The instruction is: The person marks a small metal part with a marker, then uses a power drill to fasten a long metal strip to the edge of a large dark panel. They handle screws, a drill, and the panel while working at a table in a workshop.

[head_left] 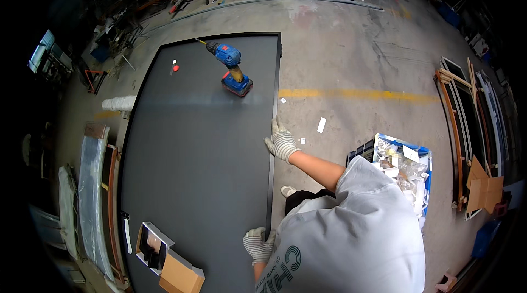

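Observation:
A large dark grey door-like panel with a black rim lies flat before me. My right hand, in a striped white work glove, rests at its near right edge, thumb on the top face and fingers stretched out. Lower down, my left hand, gloved alike, bends over the same edge with its fingers on the panel and thumb at the rim. Toward the far end, a blue cordless drill stands on its battery. An opened cardboard box with black parts inside lies at the lower left of the panel.
A small red round piece lies on the panel's far left. Beside me stands a blue crate full of bagged parts. Frames lean on a rack at right. Wrapped lengths lie at left. Paper scraps dot the floor.

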### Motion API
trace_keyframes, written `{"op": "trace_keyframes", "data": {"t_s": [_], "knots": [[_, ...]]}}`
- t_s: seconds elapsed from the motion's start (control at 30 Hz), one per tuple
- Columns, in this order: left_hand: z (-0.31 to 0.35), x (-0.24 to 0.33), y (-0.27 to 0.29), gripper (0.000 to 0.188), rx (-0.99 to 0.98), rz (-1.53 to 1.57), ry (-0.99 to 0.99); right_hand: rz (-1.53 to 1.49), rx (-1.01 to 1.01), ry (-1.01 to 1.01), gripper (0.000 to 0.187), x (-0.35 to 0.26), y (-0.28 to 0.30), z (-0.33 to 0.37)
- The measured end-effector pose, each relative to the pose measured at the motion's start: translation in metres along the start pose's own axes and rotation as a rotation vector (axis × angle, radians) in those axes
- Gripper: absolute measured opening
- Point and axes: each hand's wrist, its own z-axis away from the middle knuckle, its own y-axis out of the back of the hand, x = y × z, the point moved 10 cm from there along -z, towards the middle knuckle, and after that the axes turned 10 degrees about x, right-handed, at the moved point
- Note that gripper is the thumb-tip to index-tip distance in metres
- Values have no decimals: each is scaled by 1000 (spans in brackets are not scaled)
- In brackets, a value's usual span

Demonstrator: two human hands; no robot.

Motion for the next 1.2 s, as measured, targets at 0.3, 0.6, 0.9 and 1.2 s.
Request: {"op": "trace_keyframes", "data": {"t_s": [0.3, 0.6, 0.9, 1.2], "knots": [[9, 17, 8, 29, 51, 31, 10, -28, 139, 30, 73, -17, -21, 48], [13, 4, -3, 27, 113, -67, 509, -43, 400, -69, 72, 36, 8, -114], [-90, 42, -42, 24, 171, -78, 486, 137, 472, -106, 60, 101, 40, -316], [-72, 57, -16, 17, 267, -174, 565, 137, 374, -147, 54, 111, 33, -410]]}}
